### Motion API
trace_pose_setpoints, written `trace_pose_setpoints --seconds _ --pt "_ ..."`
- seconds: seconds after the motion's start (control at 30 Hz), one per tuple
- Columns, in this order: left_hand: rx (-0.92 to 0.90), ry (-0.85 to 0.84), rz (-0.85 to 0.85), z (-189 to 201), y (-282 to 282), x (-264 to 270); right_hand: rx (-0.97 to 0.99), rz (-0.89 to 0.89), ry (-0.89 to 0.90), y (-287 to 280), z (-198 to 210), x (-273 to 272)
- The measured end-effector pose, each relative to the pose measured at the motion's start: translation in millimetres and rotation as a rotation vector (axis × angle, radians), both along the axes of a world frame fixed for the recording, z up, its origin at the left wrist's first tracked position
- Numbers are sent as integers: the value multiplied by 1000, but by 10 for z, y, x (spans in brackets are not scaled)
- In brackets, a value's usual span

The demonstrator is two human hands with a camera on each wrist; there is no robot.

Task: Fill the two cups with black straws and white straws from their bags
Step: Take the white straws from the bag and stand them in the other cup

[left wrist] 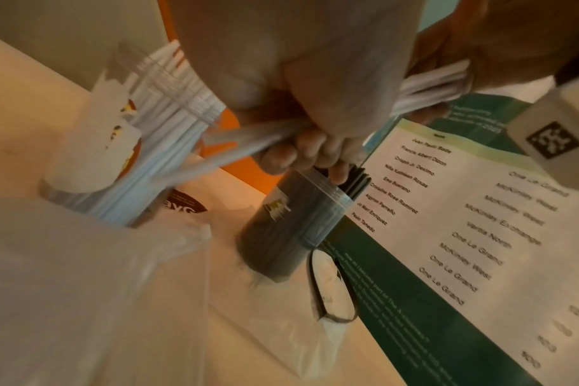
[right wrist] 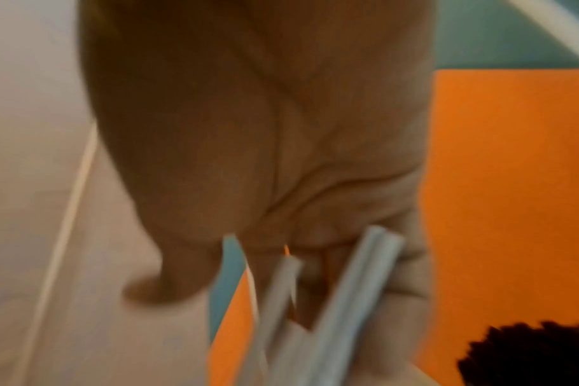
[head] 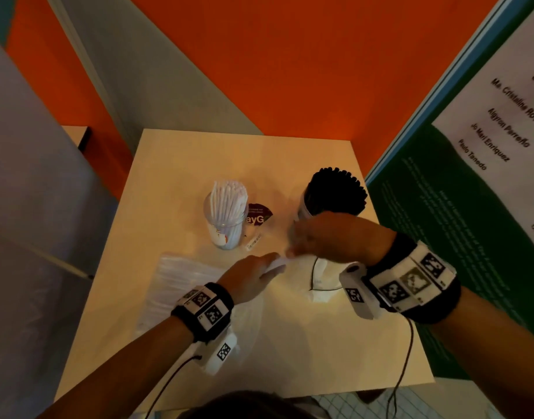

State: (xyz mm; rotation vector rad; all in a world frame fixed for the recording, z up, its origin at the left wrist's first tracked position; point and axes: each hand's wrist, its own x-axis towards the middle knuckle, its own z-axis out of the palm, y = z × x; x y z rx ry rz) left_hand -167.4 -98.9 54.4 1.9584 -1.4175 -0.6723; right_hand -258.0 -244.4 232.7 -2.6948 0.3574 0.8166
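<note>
Both of my hands work above the middle of the table [head: 175, 313], just in front of the two cups. My left hand [head: 247, 275] has its fingers [left wrist: 314, 146] curled round a small bundle of white straws [left wrist: 248, 138], gripping it near mid-length. My right hand [head: 332, 237] holds the same bundle at its other end, fingers wrapped around several straws; the right wrist view is blurred but shows the straws lying across my closed fingers.

The clear cup of white straws [head: 226, 213] stands upright at centre-left, well filled. The cup of black straws [head: 335, 192] stands upright to its right, near the table's right edge, packed full, directly behind my right hand.

The bag of white straws [head: 181, 282] lies flat on the table beside my left wrist. A second, flattened clear bag [head: 323, 279] lies under my right wrist. A dark round sticker [head: 259, 214] sits on the table between the cups.
</note>
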Motion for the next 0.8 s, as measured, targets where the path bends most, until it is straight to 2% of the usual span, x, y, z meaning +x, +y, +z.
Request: trace_pose_setpoints --seconds 0.1,0.17,0.3,0.47,0.6,0.7,0.8 --pt "-45 158 53 60 66 125 215 -211 -545 -131 -42 42" --pt "-46 222 79 115 63 170 380 -324 -766 -59 -194 87" --pt "-46 320 99 178 19 169 707 -421 -737 250 -604 288" --pt "-86 580 260 257 67 267 1047 -506 -993 359 -784 407" --pt "-219 591 279 419 7 430 982 -450 -949 528 -802 651" --pt "-344 521 314 494 -34 655 1091 -489 -1071 378 -619 923" --pt "-333 251 456 410 -4 926 1081 -517 -1227 138 -449 1163"
